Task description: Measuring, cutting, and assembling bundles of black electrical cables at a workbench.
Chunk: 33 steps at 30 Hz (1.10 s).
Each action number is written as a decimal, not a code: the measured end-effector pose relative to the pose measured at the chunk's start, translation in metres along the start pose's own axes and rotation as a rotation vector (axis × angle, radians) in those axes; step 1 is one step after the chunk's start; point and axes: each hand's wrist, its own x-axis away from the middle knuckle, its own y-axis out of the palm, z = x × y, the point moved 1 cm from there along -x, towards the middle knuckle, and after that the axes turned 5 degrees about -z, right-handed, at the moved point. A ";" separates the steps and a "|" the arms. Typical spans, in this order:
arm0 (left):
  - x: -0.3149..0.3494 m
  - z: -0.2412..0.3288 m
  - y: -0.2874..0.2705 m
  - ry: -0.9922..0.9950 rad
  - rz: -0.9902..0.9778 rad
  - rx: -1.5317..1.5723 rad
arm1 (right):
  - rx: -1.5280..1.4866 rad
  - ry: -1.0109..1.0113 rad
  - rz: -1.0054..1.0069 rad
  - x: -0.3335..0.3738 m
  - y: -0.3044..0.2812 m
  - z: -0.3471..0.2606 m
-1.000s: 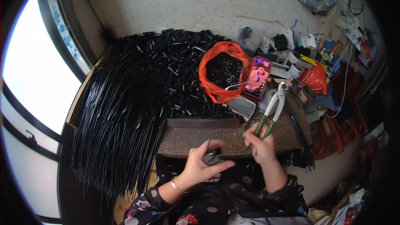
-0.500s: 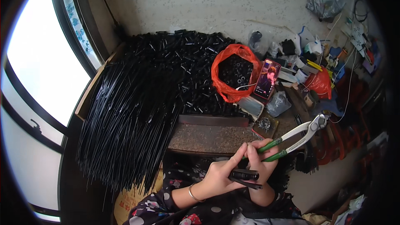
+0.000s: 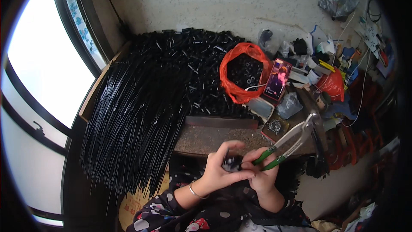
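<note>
My left hand (image 3: pixel 211 171) is closed around a small black part (image 3: pixel 232 164), which looks smeared by motion. The thumb stretches toward the fingers of my right hand (image 3: pixel 262 179), so the hands meet in front of the bench edge. Green-handled pincers (image 3: pixel 293 148) are gripped in my right hand, their silver jaws pointing up and right. My right fingertips also come close to the black part; whether they touch it I cannot tell.
A heap of black parts (image 3: pixel 204 66) covers the bench, with long thin black strips (image 3: pixel 133 129) hanging off its left front. An orange plastic bag (image 3: pixel 230 90) of small rings stands beside a lit phone (image 3: pixel 277 80). A tin of metal bits (image 3: pixel 274 126) sits near the pincers.
The black part has been turned and raised between my hands. My left index finger has lifted from my right fingers. The pincers have swung slightly left and down.
</note>
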 end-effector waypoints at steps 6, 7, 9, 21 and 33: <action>-0.001 0.004 -0.005 -0.050 -0.046 -0.041 | -0.102 0.081 -0.059 -0.004 0.008 -0.004; -0.001 0.004 -0.005 -0.059 -0.038 -0.056 | -0.102 0.083 -0.057 -0.004 0.007 -0.004; -0.001 0.005 -0.007 -0.068 -0.057 -0.061 | -0.045 0.061 -0.072 -0.004 0.007 -0.005; -0.013 0.009 -0.012 0.150 -0.228 0.035 | 0.065 -0.178 -0.302 -0.023 -0.002 0.006; 0.000 0.017 -0.071 0.004 -0.050 0.084 | 0.413 0.744 -0.658 0.020 -0.005 -0.032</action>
